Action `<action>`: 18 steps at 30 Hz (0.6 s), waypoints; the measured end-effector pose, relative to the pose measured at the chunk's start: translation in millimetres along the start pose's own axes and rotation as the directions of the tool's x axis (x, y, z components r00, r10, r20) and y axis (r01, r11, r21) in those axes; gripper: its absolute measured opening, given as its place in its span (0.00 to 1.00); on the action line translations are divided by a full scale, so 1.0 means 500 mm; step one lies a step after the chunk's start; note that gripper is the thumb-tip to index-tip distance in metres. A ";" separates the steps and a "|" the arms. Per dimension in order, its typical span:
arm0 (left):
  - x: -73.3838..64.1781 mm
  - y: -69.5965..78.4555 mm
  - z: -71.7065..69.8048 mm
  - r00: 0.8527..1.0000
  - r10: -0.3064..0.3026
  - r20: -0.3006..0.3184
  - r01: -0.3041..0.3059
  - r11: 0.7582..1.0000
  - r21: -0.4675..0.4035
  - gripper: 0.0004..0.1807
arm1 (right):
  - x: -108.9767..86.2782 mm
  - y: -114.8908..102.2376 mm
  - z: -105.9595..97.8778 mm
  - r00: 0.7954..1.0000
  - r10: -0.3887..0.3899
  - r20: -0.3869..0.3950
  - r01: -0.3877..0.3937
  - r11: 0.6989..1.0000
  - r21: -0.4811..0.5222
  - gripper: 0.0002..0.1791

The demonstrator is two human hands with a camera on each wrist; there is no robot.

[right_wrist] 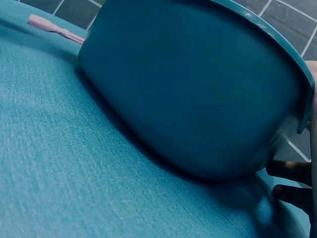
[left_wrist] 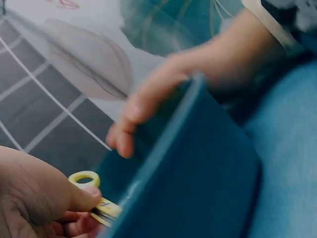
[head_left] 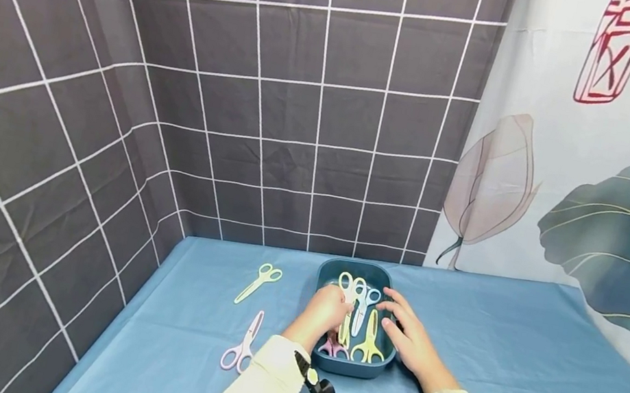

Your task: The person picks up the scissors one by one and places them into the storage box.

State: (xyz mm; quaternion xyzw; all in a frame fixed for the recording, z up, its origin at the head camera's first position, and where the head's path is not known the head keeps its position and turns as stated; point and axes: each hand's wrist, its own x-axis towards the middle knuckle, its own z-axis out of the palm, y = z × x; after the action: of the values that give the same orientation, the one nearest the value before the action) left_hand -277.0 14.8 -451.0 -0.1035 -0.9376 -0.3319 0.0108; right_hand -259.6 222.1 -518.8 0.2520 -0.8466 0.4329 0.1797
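My left hand (head_left: 326,311) reaches into a dark blue plastic bin (head_left: 350,368) and pinches pale yellow scissors (head_left: 353,289). Their ring handles point away from me. In the left wrist view, the thumb presses near the yellow scissors' pivot, below one handle ring. My right hand (head_left: 414,342) is at the bin's right side, its relaxed fingers (left_wrist: 133,111) reaching over the rim. Inside the bin lie light blue scissors (head_left: 360,312), another yellow pair (head_left: 369,341) and a pink pair (head_left: 332,345), partly hidden by the left hand.
On the blue cloth left of the bin lie yellow-green scissors (head_left: 259,282) and, nearer me, pink scissors (head_left: 243,344). A grey gridded curtain (head_left: 315,120) rises behind and at the left. A white leaf-print cloth (head_left: 546,159) hangs at the right.
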 end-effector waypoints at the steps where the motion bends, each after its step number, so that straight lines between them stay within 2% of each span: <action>1: 0.003 -0.001 0.006 1.000 -0.007 -0.012 0.007 1.000 0.021 0.20 | 0.000 0.000 0.001 1.000 -0.002 -0.001 0.002 1.000 -0.002 0.13; 6: 0.015 -0.010 0.038 0.997 -0.021 -0.069 0.028 0.994 0.105 0.14 | 0.002 0.001 0.004 1.000 -0.016 -0.012 0.016 1.000 -0.012 0.13; 8: 0.019 -0.012 0.046 0.996 -0.002 -0.094 0.015 0.990 0.142 0.13 | 0.002 0.002 0.004 0.999 -0.027 -0.020 0.027 1.000 -0.010 0.13; 12: 0.023 -0.013 0.053 0.991 0.018 -0.129 0.010 0.977 0.212 0.12 | 0.001 0.001 0.003 0.999 -0.031 -0.019 0.030 1.000 -0.008 0.13; 18: 0.023 -0.009 0.060 0.989 -0.013 -0.149 0.059 0.950 0.308 0.11 | 0.000 0.000 0.002 1.000 -0.019 -0.002 0.019 1.000 -0.013 0.13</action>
State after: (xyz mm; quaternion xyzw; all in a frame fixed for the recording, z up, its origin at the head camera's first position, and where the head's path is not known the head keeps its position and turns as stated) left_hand -287.5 32.0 -476.1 -0.0589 -0.9766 -0.1869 0.0892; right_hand -259.9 221.5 -519.2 0.2584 -0.8468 0.4261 0.1861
